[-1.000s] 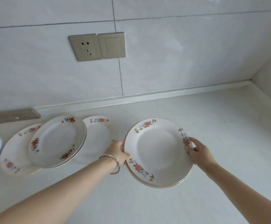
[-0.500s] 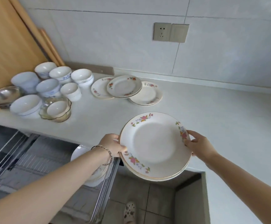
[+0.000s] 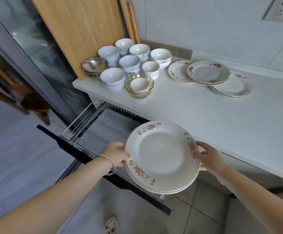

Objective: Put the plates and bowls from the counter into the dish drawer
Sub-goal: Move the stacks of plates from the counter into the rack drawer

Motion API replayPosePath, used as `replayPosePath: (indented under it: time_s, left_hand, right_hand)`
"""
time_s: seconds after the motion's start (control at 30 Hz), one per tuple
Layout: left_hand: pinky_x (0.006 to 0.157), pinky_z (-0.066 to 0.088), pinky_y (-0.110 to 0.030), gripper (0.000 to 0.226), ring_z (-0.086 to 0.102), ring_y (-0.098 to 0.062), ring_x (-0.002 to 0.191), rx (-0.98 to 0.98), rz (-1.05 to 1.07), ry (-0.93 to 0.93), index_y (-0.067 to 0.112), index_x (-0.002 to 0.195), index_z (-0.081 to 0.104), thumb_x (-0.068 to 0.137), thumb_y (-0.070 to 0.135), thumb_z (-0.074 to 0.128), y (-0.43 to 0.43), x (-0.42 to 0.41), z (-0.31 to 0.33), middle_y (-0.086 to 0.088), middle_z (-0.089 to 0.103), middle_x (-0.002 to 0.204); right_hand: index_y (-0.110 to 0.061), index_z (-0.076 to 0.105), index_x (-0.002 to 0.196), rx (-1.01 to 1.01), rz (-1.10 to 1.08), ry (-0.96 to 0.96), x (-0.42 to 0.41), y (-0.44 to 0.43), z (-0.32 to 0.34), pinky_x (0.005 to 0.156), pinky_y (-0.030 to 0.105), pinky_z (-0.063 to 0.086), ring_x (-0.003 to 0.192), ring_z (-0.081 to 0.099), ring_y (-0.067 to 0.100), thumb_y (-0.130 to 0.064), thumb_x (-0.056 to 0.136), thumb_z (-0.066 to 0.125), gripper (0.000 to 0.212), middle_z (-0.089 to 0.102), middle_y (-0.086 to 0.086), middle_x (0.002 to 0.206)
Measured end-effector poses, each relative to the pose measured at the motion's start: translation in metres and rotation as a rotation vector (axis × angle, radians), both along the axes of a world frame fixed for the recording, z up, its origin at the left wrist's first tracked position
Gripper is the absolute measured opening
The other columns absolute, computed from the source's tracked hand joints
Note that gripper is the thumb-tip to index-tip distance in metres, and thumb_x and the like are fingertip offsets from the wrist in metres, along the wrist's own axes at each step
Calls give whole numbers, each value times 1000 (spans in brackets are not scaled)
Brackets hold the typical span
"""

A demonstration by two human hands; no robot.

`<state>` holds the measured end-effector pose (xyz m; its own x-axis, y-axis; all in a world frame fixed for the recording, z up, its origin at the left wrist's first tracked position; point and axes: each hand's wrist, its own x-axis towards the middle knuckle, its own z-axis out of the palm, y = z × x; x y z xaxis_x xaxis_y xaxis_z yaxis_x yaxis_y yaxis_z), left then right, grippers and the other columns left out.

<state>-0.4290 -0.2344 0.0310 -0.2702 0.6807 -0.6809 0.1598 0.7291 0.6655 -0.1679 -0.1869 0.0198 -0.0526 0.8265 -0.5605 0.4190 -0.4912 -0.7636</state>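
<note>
A stack of white floral plates [image 3: 161, 157] hangs level over the open dish drawer [image 3: 103, 127], a pull-out wire rack below the counter. My left hand [image 3: 116, 153] grips the stack's left rim and my right hand [image 3: 205, 155] grips its right rim. On the counter [image 3: 196, 112] three more floral plate piles [image 3: 208, 72] lie overlapping at the back right. A cluster of several white bowls [image 3: 129, 63], a steel bowl [image 3: 94, 65] and a glass bowl [image 3: 139, 86] with a small bowl in it stands at the counter's left end.
A wooden board [image 3: 80, 31] leans on the wall behind the bowls. A dark glass door [image 3: 36, 53] runs along the left. The drawer's dark front panel [image 3: 80, 154] juts out over the tiled floor. A wall socket [image 3: 281, 9] sits at top right.
Both hands carried the plate stack off the counter, down and left, until it hangs over the open drawer. My view swung left and down, bringing the bowls and rack into sight.
</note>
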Motion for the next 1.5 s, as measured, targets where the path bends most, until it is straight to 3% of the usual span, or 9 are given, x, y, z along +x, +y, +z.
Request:
replayPosePath:
  time_s: [0.17, 0.63, 0.87, 0.97, 1.07, 1.17, 1.23, 1.37, 1.5]
  left_hand:
    - [83, 56, -47, 53, 64, -36, 101, -13, -9, 62, 4, 124, 56, 74, -15, 60, 1, -106, -26, -19, 63, 116]
    - [86, 56, -47, 47, 62, -34, 104, -115, -213, 220, 4, 118, 60, 75, -16, 57, 132, -238, -128, -15, 64, 114]
    - [38, 46, -7, 51, 61, -21, 79, -147, -338, 293, 6, 128, 53, 80, -14, 53, 211, -272, -203, -18, 66, 113]
    - [53, 51, -15, 56, 60, -21, 80, -185, -375, 320, 8, 132, 50, 80, -13, 54, 237, -284, -245, -18, 66, 115]
    - [75, 55, -32, 57, 60, -23, 82, -215, -415, 345, 8, 132, 50, 79, -12, 56, 258, -291, -289, -17, 65, 115]
    - [59, 55, -18, 55, 58, -20, 80, -219, -512, 340, 6, 131, 50, 80, -13, 55, 278, -295, -327, -16, 65, 116]
    - [38, 43, -5, 55, 56, -18, 79, -206, -546, 332, 5, 131, 51, 80, -14, 55, 289, -294, -345, -16, 65, 117]
    - [62, 50, -15, 60, 56, -19, 81, -172, -560, 327, 6, 134, 48, 78, -13, 59, 308, -289, -374, -15, 64, 120]
    - [60, 50, -14, 62, 57, -19, 81, -156, -545, 305, 7, 135, 47, 78, -15, 59, 316, -278, -385, -15, 62, 123]
  right_hand:
    - [-16, 45, 136, -79, -60, 17, -108, -7, -39, 84, 47, 55, 91, 66, 35, -16, 93, 54, 44, 66, 23, 103]
    - [-23, 52, 128, -221, -297, 30, -246, 60, -142, 87, 54, 52, 76, 59, 28, -18, 91, 56, 37, 65, 11, 77]
    - [-28, 45, 134, -302, -378, 46, -292, 111, -215, 95, 51, 49, 93, 63, 37, -17, 92, 53, 45, 68, 15, 92]
    - [-17, 60, 118, -338, -434, 15, -310, 119, -253, 90, 43, 53, 83, 64, 34, -20, 91, 54, 28, 70, 16, 92]
    - [3, 64, 90, -374, -514, 3, -323, 119, -299, 87, 60, 49, 69, 56, 31, -19, 87, 59, 23, 66, 31, 95]
    - [-7, 65, 75, -413, -591, -16, -338, 122, -340, 87, 59, 50, 81, 66, 37, -14, 86, 60, 13, 70, 26, 94]
    - [-10, 67, 84, -413, -649, -38, -344, 129, -356, 88, 58, 51, 90, 66, 43, -8, 86, 61, 7, 71, 25, 98]
    - [-1, 67, 104, -356, -752, -49, -349, 143, -376, 86, 51, 54, 73, 60, 29, -10, 89, 59, 19, 70, 25, 94]
    - [-8, 72, 96, -341, -840, -161, -356, 145, -392, 85, 46, 55, 84, 67, 39, -16, 87, 60, 16, 73, 22, 90]
